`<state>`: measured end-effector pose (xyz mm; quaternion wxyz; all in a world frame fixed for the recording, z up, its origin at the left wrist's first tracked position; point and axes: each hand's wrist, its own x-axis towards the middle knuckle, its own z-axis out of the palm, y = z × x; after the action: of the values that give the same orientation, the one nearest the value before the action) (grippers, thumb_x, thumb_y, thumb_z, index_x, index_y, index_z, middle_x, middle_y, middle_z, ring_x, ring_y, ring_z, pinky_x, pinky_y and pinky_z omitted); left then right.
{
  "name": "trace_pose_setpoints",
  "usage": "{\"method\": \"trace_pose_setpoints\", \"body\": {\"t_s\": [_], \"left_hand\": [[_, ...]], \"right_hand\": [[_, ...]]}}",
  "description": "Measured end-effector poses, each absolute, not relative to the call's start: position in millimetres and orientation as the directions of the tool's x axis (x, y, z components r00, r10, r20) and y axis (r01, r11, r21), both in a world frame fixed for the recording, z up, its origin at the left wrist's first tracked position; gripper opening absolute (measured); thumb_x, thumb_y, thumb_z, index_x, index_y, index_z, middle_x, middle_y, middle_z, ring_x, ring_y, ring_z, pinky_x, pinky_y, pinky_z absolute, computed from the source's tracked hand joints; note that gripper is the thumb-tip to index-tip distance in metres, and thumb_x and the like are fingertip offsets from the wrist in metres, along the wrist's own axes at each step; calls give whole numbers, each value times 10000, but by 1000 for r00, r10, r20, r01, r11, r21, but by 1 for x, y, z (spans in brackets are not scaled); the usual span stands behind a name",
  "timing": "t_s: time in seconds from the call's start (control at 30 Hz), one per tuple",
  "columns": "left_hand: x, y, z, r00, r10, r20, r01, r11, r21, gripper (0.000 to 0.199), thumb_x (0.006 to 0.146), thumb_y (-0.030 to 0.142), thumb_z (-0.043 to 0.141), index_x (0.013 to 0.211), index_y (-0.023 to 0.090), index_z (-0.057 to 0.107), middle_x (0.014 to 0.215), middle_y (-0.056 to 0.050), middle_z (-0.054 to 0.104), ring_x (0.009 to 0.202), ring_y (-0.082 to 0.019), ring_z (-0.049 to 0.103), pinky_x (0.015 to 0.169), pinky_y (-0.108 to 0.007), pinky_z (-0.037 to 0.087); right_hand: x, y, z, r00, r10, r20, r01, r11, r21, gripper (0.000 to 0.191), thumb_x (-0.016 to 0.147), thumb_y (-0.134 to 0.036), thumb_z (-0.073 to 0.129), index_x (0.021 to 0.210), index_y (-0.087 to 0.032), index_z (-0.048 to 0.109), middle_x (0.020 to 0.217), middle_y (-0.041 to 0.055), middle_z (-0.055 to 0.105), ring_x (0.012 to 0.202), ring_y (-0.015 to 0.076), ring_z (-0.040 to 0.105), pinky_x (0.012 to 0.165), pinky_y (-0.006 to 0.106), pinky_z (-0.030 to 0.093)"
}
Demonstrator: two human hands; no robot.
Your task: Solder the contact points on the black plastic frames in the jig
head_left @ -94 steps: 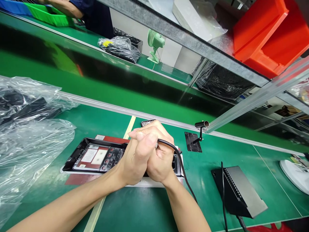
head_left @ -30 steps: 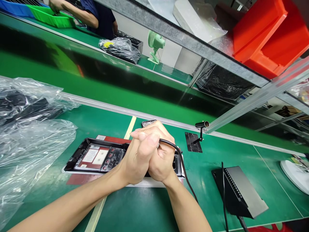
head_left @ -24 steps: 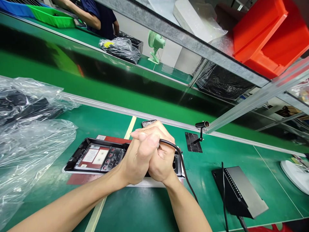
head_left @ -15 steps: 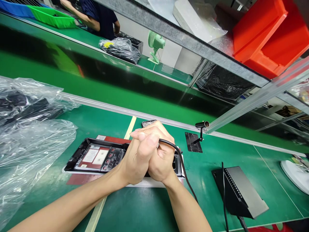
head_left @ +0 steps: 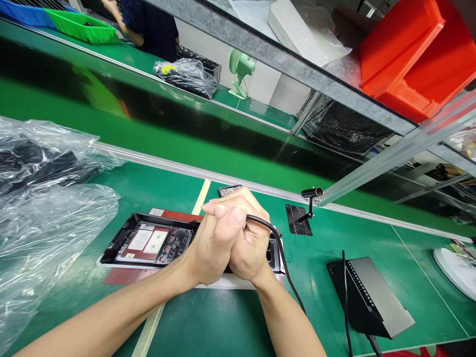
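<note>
Above the middle of a long black plastic housing (head_left: pixel 111 253), my left hand (head_left: pixel 213 240) and my right hand (head_left: pixel 251 243) are pressed together, fingers closed. From the top of the clasp a black cable (head_left: pixel 280 248) comes out and runs down to the right. The corded tool it belongs to is hidden inside my hands. Left of my hands, the housing shows white labels and a dark panel with several round holes. Its right end (head_left: pixel 275 255) shows beyond my right wrist. The housing lies on a reddish-brown sheet (head_left: pixel 126 276) on the green bench.
Plastic-wrapped black parts (head_left: pixel 48 163) lie at the left. To the right stand a black tube holder (head_left: pixel 311 193) and a grey-black box (head_left: pixel 372 292) with a cable. A metal shelf (head_left: pixel 297 64) with a red bin (head_left: pixel 405 64) hangs overhead. Across the bench is another person (head_left: pixel 152 29).
My hands stay clasped in nearly the same place over the housing. The person across the bench has shifted an arm. The view has moved very slightly.
</note>
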<state>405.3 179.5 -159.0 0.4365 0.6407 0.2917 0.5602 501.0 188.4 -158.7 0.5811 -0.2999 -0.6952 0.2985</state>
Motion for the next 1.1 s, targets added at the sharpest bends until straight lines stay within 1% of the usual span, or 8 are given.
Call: {"method": "trace_pose_setpoints", "body": {"t_s": [0.07, 0.27, 0.4, 0.6, 0.73, 0.87, 1.1], "left_hand": [[405, 180, -159, 201, 862, 465, -121, -449, 885, 476, 1061, 507, 329, 824, 204, 609, 866, -57, 618, 842, -233, 583, 764, -388, 492], [405, 179, -156, 211, 882, 421, -104, -408, 907, 460, 1064, 451, 323, 821, 210, 630, 874, -61, 636, 866, -242, 604, 779, -388, 512], [405, 179, -154, 203, 870, 448, -97, -438, 894, 490, 1063, 488, 317, 799, 204, 618, 855, -56, 632, 844, -235, 602, 765, -394, 509], [405, 178, -146, 196, 894, 404, -57, -401, 914, 431, 1047, 447, 335, 807, 207, 601, 857, -67, 630, 851, -238, 607, 781, -405, 539], [405, 178, -146, 206, 888, 411, -58, -408, 911, 455, 1044, 475, 333, 788, 218, 608, 858, -66, 634, 854, -237, 616, 790, -398, 551], [405, 178, -148, 228, 873, 431, -87, -423, 902, 495, 1050, 484, 316, 778, 223, 638, 844, -66, 635, 837, -238, 622, 774, -400, 561], [405, 178, -148, 215, 878, 428, -70, -423, 903, 474, 1053, 471, 309, 800, 216, 618, 870, -60, 639, 857, -233, 617, 790, -386, 553]], "right_hand": [[501, 189, -157, -151, 759, 634, 50, 646, -761, 210, 981, -259, 598, 901, -270, 792, 898, 57, 746, 872, 223, 712, 769, 387, 628], [501, 189, -155, -151, 752, 642, 47, 654, -755, 207, 985, -252, 601, 911, -272, 794, 904, 52, 756, 874, 216, 716, 783, 387, 622], [500, 189, -157, -152, 754, 638, 49, 651, -758, 205, 982, -242, 604, 919, -271, 797, 925, 55, 761, 856, 212, 716, 789, 395, 613], [499, 189, -156, -134, 752, 645, 73, 657, -751, 217, 986, -288, 601, 886, -271, 793, 873, 50, 757, 827, 214, 701, 759, 394, 628], [498, 189, -152, -123, 744, 656, 35, 664, -747, 236, 997, -292, 598, 864, -264, 791, 858, 39, 763, 812, 203, 703, 744, 377, 614], [498, 189, -152, -129, 750, 649, 57, 659, -750, 233, 997, -290, 595, 873, -260, 790, 873, 43, 759, 833, 207, 711, 757, 377, 607], [499, 188, -152, -132, 740, 659, 26, 667, -744, 232, 1000, -271, 592, 870, -267, 783, 867, 28, 761, 817, 196, 696, 751, 370, 594]]}}
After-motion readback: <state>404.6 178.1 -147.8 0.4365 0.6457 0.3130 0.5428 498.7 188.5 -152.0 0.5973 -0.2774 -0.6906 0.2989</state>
